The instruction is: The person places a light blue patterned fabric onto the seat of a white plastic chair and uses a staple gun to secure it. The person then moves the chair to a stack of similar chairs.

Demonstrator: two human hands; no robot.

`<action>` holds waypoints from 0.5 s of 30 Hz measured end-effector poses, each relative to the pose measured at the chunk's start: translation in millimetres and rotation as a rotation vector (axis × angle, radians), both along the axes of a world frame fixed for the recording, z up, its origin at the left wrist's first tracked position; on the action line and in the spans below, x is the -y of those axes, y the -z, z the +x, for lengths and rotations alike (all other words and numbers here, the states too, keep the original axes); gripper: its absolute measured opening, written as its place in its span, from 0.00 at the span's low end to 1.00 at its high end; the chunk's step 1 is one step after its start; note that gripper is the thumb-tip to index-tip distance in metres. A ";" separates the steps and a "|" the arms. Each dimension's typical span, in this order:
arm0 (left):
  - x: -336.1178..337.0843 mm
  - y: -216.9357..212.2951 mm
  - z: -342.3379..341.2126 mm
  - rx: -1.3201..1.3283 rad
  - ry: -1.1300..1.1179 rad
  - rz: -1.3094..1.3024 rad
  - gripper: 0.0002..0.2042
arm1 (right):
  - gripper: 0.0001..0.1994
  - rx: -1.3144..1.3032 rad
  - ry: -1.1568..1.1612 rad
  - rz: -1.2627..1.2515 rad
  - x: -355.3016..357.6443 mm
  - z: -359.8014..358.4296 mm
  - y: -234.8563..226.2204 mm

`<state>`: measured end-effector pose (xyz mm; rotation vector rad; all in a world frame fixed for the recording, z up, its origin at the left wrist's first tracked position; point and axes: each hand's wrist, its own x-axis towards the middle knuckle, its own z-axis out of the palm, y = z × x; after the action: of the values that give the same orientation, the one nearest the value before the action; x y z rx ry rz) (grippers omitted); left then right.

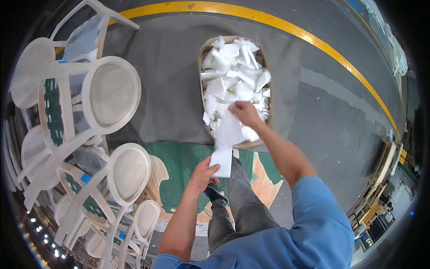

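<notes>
My left hand (204, 174) grips a folded white sheet (221, 162), thumb on top, above the near end of a box. From it a thin, slightly see-through white length (227, 131) runs up to my right hand (244, 112), whose closed fingers pinch its far end. I cannot tell whether this is foam or film. Below my right hand stands a long cardboard box (200, 85) with rounded ends. White foam pieces (233, 71) fill it to the rim, mostly flat and folded scraps.
White chairs with woven round backs (112, 92) crowd the left side, stacked or close together. A green and tan sheet (179, 172) lies under my feet. Past the box a yellow line (286, 26) curves across the grey floor. Wooden boards (380, 166) stand at the far right.
</notes>
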<state>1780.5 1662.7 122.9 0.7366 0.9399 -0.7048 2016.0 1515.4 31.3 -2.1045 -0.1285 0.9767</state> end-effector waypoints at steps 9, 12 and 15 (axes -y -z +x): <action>-5.6 0.4 -48.0 -0.092 -0.059 0.177 0.23 | 0.37 0.123 -0.607 -0.807 25.0 43.6 37.4; -7.6 0.6 -66.0 -0.126 -0.076 0.208 0.25 | 0.20 0.346 -0.456 -0.644 80.7 51.4 69.0; 0.4 -0.2 -109.3 -0.177 -0.163 0.170 0.22 | 0.15 0.313 -0.557 -0.510 96.3 60.2 57.7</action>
<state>1671.3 1662.2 123.2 0.7453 1.2183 -0.5571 2076.3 1419.1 -26.4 -2.7650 -0.7214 1.0617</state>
